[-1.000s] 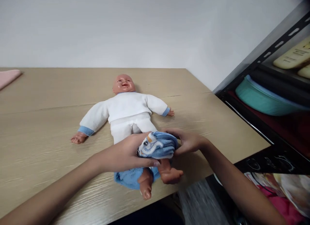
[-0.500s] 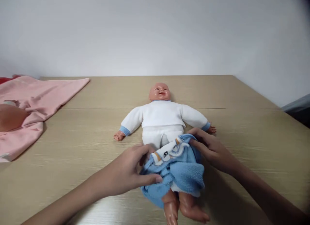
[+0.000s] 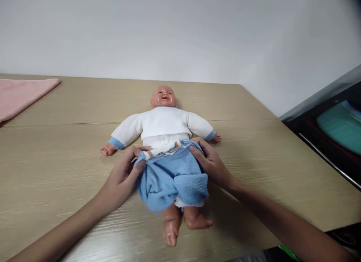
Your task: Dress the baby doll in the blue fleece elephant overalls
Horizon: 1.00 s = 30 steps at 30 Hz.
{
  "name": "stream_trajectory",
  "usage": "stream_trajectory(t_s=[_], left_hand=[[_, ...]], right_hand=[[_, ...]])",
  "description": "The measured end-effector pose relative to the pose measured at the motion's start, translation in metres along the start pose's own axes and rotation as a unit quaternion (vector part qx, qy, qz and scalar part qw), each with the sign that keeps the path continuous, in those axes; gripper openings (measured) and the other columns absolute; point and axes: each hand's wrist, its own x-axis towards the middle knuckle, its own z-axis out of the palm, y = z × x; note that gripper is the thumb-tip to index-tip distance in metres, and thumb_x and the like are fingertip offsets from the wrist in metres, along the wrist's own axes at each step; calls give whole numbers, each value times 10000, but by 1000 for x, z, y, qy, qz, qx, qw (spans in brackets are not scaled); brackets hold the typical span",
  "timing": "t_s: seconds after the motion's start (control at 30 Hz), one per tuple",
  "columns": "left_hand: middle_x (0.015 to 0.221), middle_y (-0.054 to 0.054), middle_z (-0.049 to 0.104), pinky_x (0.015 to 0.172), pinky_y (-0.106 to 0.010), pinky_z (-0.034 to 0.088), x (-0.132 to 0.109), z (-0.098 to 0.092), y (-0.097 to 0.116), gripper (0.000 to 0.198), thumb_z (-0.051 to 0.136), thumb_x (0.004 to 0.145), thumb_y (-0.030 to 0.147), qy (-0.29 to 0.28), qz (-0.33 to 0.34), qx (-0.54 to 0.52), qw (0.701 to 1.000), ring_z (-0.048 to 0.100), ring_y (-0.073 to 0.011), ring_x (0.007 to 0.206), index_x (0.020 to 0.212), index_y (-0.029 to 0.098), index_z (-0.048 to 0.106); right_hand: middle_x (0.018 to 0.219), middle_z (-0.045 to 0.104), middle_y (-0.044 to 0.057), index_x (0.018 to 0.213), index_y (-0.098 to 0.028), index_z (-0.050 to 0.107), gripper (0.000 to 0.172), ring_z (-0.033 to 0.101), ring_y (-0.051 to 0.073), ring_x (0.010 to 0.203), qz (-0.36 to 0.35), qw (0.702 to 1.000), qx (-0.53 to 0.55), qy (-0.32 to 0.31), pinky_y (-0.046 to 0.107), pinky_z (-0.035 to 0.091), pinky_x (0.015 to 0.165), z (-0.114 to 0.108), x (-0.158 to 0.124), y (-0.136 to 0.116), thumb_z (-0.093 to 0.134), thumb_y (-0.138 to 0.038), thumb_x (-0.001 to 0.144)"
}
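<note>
A baby doll (image 3: 163, 121) in a white top lies on its back on the wooden table (image 3: 56, 160), head away from me, bare feet toward me. Blue fleece trousers (image 3: 172, 177) cover its legs up to the waist. My left hand (image 3: 124, 175) pinches the waistband at the doll's right hip. My right hand (image 3: 210, 162) grips the waistband at the other hip. Both hands are closed on the fabric.
A pink cloth (image 3: 22, 94) lies at the table's far left. To the right stands a dark shelf rack (image 3: 324, 134) holding a teal basin (image 3: 341, 128). A white wall runs behind the table.
The blue trousers have gone from bunched at the doll's knees to pulled up at its waist. Both hands moved up the doll's body with them. The camera view shifted.
</note>
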Motion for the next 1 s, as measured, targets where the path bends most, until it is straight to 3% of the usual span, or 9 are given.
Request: stream_trajectory(t_s=[0.07,0.13,0.27,0.4,0.53,0.63,0.73,0.87,1.0], left_hand=[[962,-8,639,842,-341,518,12,1,-9,248,611,1086,467,37,-46,-41,997,598,-247,943,955,270,538],[861,24,565,768,-315,498,23,1,-18,217,666,1041,439,59,-88,-110,988,543,-219,838,962,270,555],[910,14,667,740,-313,537,37,4,-23,249,738,980,466,46,-162,-247,954,622,-221,839,1033,257,613],[1096,-66,803,840,-382,611,34,2,-16,484,801,929,611,11,-174,-240,955,739,-309,1021,1223,238,704],[1141,-98,808,857,-412,627,24,-7,-15,620,847,876,690,-57,-115,-168,977,751,-351,1077,1283,239,724],[1236,-78,744,1075,-432,554,21,-13,-11,369,870,937,524,-33,13,-5,999,682,-333,1233,1153,266,718],[1375,-69,668,1243,-432,402,27,-14,-5,186,731,1063,429,12,91,95,991,571,-307,1392,1045,262,649],[971,-7,621,837,-311,499,48,-12,-7,257,586,1137,486,13,30,86,996,592,-205,908,1032,253,558],[724,84,426,538,-266,282,75,-6,-22,324,578,1121,593,20,-30,-25,999,350,-155,600,1111,283,484]], right_hand=[[859,513,-23,952,-251,580,345,479,188,793,15,1000,-2,-8,318,433,737,3,7,7,621,-563,1093],[814,431,-44,925,-261,530,427,405,171,730,35,999,25,-19,306,390,665,5,15,14,652,-646,1064],[815,412,-54,955,-268,531,508,362,154,702,80,988,119,-50,286,359,629,3,23,21,731,-734,982],[879,538,-32,1022,-255,629,440,469,161,760,97,986,120,-66,288,409,692,-5,20,13,794,-657,959],[930,622,-6,1013,-243,696,321,571,201,859,36,999,-6,-37,328,476,809,-12,16,0,781,-552,996],[1043,661,25,1026,-246,688,229,623,235,1040,-51,997,-49,10,365,487,1006,-11,17,-4,736,-469,1048],[1056,662,16,1082,-257,656,210,619,220,1034,-50,998,-29,6,342,489,984,-8,22,-1,670,-466,1098],[914,577,-26,1060,-256,609,285,550,190,873,9,1000,-9,-8,310,467,832,-6,39,12,651,-535,1096],[951,588,-21,1048,-244,617,336,542,189,898,22,999,12,-21,314,474,874,-4,63,22,663,-577,1055]])
